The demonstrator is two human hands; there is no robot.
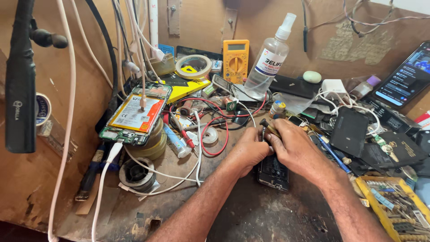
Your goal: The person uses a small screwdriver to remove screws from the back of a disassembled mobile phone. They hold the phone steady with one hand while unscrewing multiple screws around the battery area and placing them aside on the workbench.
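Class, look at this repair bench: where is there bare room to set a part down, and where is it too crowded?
Bare bench shows at the front edge, between the two forearms below the dark phone. A smaller bare patch lies between the solder spool and the left hand. Behind the hands and right of the right hand it is crowded.

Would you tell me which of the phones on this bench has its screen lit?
The phone propped at the far right: its display glows. The opened phone on the tape rolls shows its battery, and the one under the hands is dark.

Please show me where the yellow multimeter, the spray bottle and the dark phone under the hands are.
yellow multimeter (235,60): head view, on its round dial.
spray bottle (267,62): head view, on its label.
dark phone (273,171): head view, on its bare lower part.
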